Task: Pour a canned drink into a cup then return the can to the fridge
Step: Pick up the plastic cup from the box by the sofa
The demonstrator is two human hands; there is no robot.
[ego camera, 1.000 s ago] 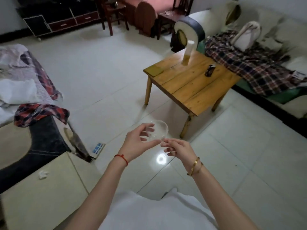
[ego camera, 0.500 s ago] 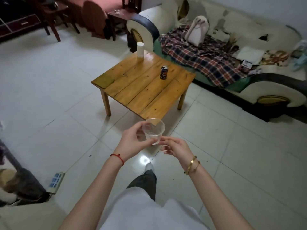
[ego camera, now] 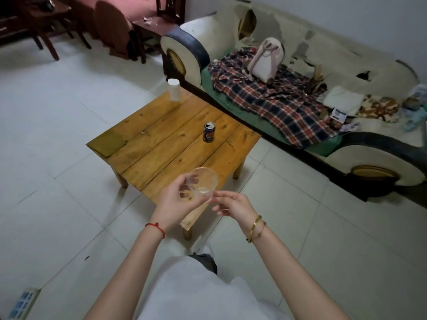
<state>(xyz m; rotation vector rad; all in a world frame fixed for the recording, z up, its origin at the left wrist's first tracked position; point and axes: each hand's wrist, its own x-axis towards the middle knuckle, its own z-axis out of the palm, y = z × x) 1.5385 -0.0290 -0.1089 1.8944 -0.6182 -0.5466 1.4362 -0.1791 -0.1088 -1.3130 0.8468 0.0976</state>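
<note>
A clear plastic cup (ego camera: 204, 181) is held in the air over the near corner of the wooden table (ego camera: 161, 146). My left hand (ego camera: 175, 202) grips it from the left and below, fingers curled round its wall. My right hand (ego camera: 231, 204) is just right of the cup's base, fingertips touching or nearly touching it, fingers loosely bent. A dark blue drink can (ego camera: 208, 132) stands upright on the table's far right part, well beyond both hands. No fridge is in view.
A white cylinder-shaped container (ego camera: 173, 90) stands on the table's far corner. A worn sofa (ego camera: 300, 93) with a plaid blanket and a bag runs along the right. Dark wooden chairs (ego camera: 46, 31) stand at the back left. A power strip (ego camera: 23, 303) lies on the tiled floor.
The view has closed in on the table and turned right; the table now lies right under my hands. My hands keep the same hold on the cup.
</note>
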